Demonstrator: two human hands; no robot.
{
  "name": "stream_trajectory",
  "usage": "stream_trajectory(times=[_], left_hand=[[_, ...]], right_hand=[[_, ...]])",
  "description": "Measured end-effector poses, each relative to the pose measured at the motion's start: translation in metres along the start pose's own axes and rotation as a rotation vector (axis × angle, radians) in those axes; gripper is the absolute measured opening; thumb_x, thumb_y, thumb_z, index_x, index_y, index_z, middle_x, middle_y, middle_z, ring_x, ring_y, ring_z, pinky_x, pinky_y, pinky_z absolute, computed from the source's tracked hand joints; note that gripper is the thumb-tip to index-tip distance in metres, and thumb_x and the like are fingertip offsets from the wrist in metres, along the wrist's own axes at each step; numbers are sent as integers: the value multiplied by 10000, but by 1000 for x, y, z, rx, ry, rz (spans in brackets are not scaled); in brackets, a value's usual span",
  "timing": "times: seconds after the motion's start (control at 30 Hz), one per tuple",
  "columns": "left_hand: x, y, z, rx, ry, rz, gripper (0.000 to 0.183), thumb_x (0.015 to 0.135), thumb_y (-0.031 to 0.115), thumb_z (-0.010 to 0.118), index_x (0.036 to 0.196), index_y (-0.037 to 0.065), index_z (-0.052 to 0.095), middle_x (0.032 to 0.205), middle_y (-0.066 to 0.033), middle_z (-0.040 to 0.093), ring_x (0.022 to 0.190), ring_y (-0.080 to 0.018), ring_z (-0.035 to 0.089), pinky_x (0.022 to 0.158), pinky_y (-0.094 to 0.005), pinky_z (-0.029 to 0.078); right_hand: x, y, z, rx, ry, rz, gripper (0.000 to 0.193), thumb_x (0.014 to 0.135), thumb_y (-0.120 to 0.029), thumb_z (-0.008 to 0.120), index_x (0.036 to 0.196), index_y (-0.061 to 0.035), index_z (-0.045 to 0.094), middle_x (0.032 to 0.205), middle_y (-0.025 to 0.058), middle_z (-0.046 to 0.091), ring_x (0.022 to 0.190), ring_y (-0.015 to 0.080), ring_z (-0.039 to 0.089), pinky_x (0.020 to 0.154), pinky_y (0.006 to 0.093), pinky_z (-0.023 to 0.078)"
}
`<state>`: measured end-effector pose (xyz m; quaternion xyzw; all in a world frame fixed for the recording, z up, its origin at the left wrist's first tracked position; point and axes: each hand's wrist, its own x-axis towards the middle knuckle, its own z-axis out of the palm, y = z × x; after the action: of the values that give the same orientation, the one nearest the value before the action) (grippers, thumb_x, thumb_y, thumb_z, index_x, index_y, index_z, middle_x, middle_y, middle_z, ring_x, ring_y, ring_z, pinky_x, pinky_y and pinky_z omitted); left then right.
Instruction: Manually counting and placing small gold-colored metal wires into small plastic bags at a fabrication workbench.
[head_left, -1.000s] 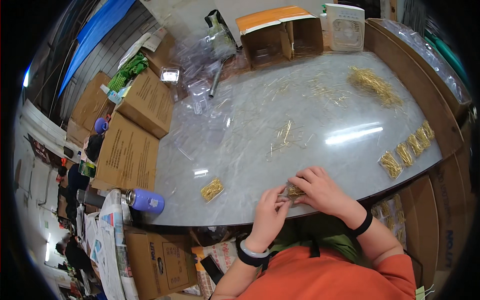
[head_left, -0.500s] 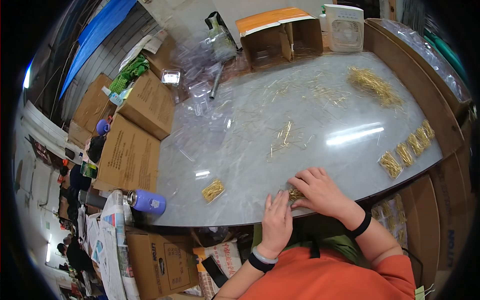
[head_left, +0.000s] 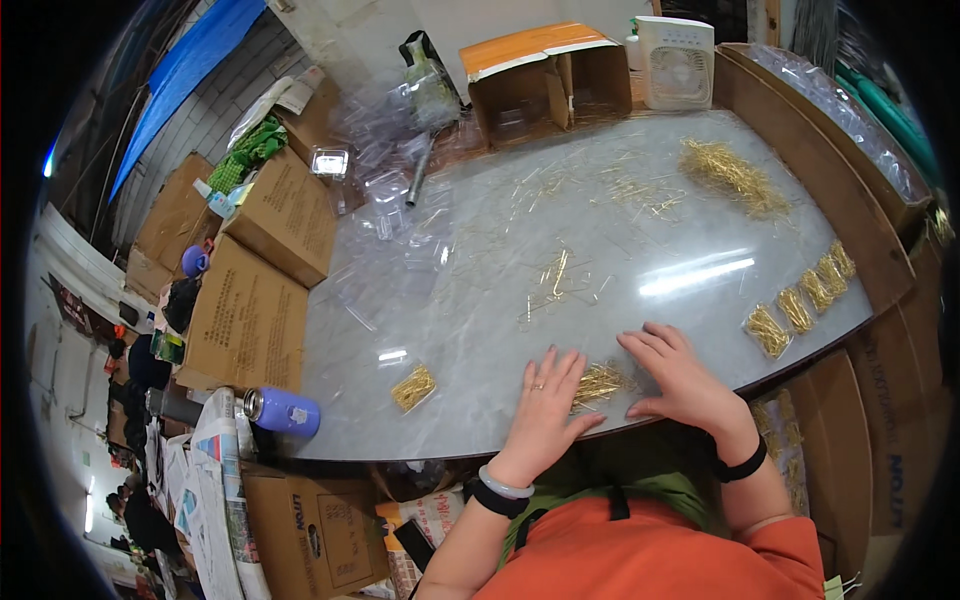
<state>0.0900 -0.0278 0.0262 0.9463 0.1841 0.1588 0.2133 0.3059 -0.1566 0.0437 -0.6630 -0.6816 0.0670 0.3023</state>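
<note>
A small bundle of thin gold-coloured wire pieces (head_left: 600,385) lies on the table near its front edge, between my hands. My left hand (head_left: 545,408) rests flat at the bundle's left side, fingers stretched out and thumb apart. To its right, my right hand (head_left: 682,378) is open with the fingers spread, a little away from the wires. A clear plastic pack filled with gold wires (head_left: 413,387) sits further left. More filled packs (head_left: 768,331) stand in a row by the right edge. Loose gold wires (head_left: 557,280) lie scattered beyond my hands.
A large heap of gold wires (head_left: 735,178) lies at the far right. Empty clear plastic trays (head_left: 390,200) pile up at the back left. A purple bottle (head_left: 283,412), cardboard boxes (head_left: 245,315), an orange-topped carton (head_left: 545,60) and a white fan (head_left: 677,65) border the table (head_left: 480,370).
My hands have moved apart, uncovering the wire bundle between them. The fingers of my right hand have spread. The whole view has shifted slightly.
</note>
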Motion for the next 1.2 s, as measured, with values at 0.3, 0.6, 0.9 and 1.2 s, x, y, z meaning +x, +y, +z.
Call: stream_trajectory(times=[0.3,0.6,0.9,1.2], left_hand=[[5,-5,17,-110,75,14,637,906,233,742,1439,-6,487,1441,-202,524,1399,-410,438,1210,-545,280],[3,-4,17,-116,159,17,644,864,100,753,1436,-4,477,1382,-229,546,1319,-429,502,1185,-516,338],[0,-12,13,-204,147,151,720,835,24,761,1470,-10,423,1322,-217,530,1180,-415,550,1079,-471,429],[2,-6,6,-74,0,93,713,873,58,722,1492,-36,382,1530,-252,366,1416,-456,375,1197,-534,306]], right_hand=[[-4,-26,43,162,253,107,519,799,-16,761,1293,-35,604,1236,168,630,1136,367,603,967,423,508],[-12,-53,71,382,302,195,742,848,33,612,1511,75,283,1537,318,333,1416,474,375,1184,481,333],[5,-15,32,239,14,-28,713,822,3,709,1475,-25,426,1261,173,637,1186,360,590,1026,427,456],[-13,-42,44,105,255,189,658,828,123,538,1464,49,388,1484,315,410,1360,495,431,1151,515,366]])
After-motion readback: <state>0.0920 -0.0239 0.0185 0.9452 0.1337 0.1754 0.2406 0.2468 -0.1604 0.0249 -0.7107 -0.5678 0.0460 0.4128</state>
